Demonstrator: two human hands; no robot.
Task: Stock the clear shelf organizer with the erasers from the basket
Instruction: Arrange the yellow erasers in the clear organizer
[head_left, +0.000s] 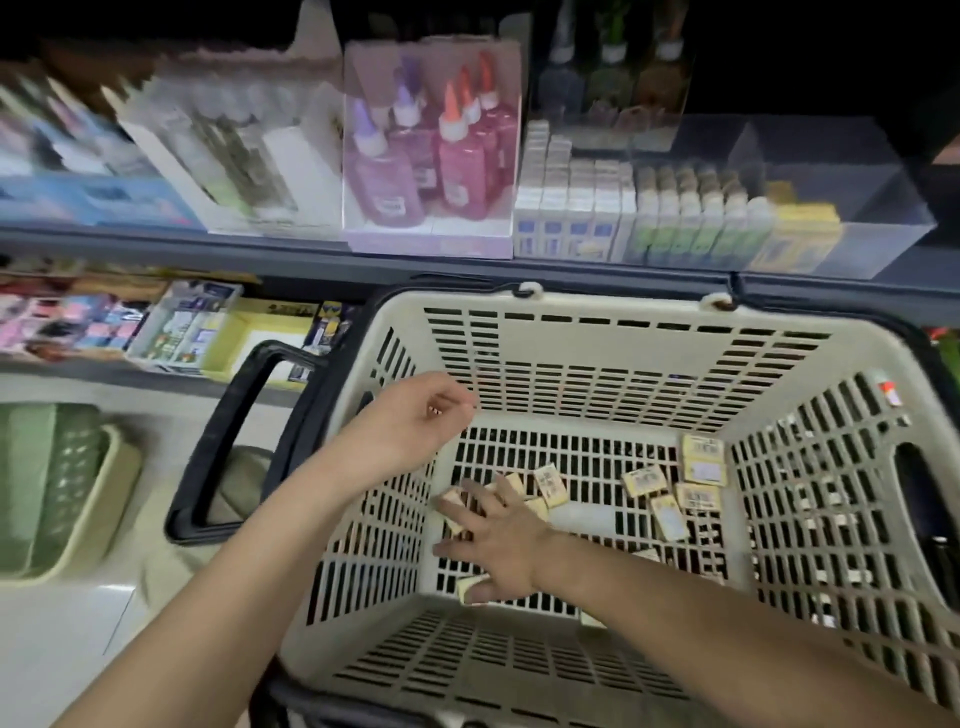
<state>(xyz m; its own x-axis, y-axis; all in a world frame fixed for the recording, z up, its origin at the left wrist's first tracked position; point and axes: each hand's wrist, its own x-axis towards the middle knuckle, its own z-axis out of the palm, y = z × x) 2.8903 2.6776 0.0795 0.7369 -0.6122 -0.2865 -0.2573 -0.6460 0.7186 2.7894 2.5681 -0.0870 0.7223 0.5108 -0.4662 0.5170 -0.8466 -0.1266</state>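
A beige slotted basket (623, 312) sits below the shelf with several small yellow erasers (691, 496) scattered on its floor. My right hand (498, 545) reaches down into the basket's left part. Its fingers are spread over a cluster of erasers (550, 483) and its thumb touches one eraser (470, 584). My left hand (415, 421) hovers over the basket's left wall with fingers loosely curled, and nothing shows in it. The clear shelf organizer (883, 208) stands on the upper shelf at the right. A stack of yellow erasers (800, 228) fills its left part.
Rows of white and green boxed items (623, 208) stand left of the organizer, next to glitter glue bottles (431, 156). The basket's black handle (234, 441) hangs out to the left. Stacked green baskets (52, 483) sit on the floor at the left.
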